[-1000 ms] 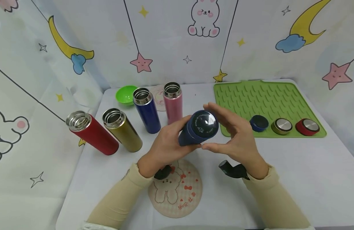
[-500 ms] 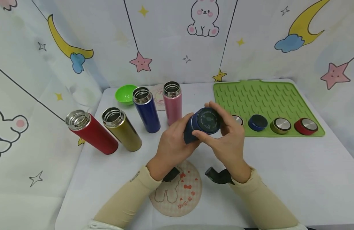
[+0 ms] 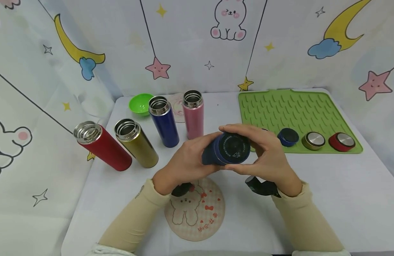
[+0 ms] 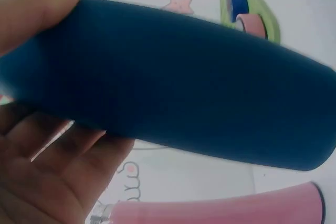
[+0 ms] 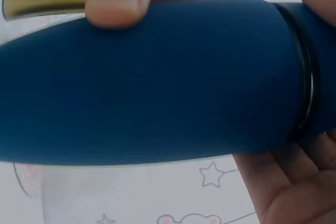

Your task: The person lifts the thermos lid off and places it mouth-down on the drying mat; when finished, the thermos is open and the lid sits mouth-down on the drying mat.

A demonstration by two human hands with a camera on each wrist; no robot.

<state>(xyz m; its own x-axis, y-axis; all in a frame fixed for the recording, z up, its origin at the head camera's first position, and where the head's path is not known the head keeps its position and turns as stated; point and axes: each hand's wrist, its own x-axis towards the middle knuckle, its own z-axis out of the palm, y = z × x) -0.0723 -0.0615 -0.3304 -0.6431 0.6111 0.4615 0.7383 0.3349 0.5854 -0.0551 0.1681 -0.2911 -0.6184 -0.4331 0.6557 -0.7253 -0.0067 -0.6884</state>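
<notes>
A dark blue thermos (image 4: 184,82) is held over the table, tilted so its black-topped lid (image 3: 234,147) faces the head camera. My left hand (image 3: 185,158) grips the body, with the thumb along one side and the fingers round the other. On the lid, my right hand (image 3: 271,154) has its thumb and fingers pressed to opposite sides. A thin dark seam (image 5: 307,72) between body and lid shows in the right wrist view. To the left stand a red thermos (image 3: 104,145), a gold thermos (image 3: 137,144), a blue thermos (image 3: 165,122) and a pink thermos (image 3: 193,115), all lidless.
A green ridged mat (image 3: 286,106) at the back right bears a blue lid (image 3: 288,137), a gold lid (image 3: 313,140), a red lid (image 3: 342,142) and a pink lid (image 4: 252,24). A green bowl (image 3: 140,104) stands at the back left. Below my hands lies a round rabbit-print mat (image 3: 195,213).
My right hand has closed in on the lid, come off to the right side and regripped it. The lid's printed marking has turned. My left hand keeps hold of the body.
</notes>
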